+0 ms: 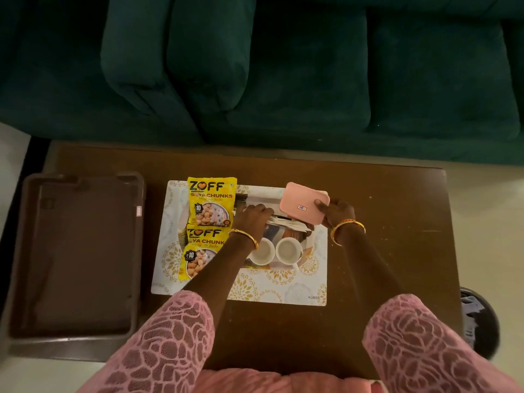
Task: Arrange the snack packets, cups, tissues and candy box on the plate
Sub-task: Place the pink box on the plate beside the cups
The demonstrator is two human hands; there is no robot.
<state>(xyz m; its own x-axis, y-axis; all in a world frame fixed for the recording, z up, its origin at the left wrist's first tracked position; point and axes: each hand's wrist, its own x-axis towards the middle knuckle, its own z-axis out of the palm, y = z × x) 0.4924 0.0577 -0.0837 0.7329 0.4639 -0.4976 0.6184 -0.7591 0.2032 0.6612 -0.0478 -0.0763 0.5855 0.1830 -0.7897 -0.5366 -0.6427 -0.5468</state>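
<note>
Right hand [336,212] fingers grasp the flat pink candy box [303,203]; left hand [252,219] fingers rest relaxed on tissues [286,221].

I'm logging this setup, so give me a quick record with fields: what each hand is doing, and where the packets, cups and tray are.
right hand: grips pink box at its near edge, over the plate's far right
left hand: rests on tissues, mid-plate
snack packets: two yellow, along the plate's left side
cups: two white, side by side, near edge
brown tray: left of the placemat
</note>
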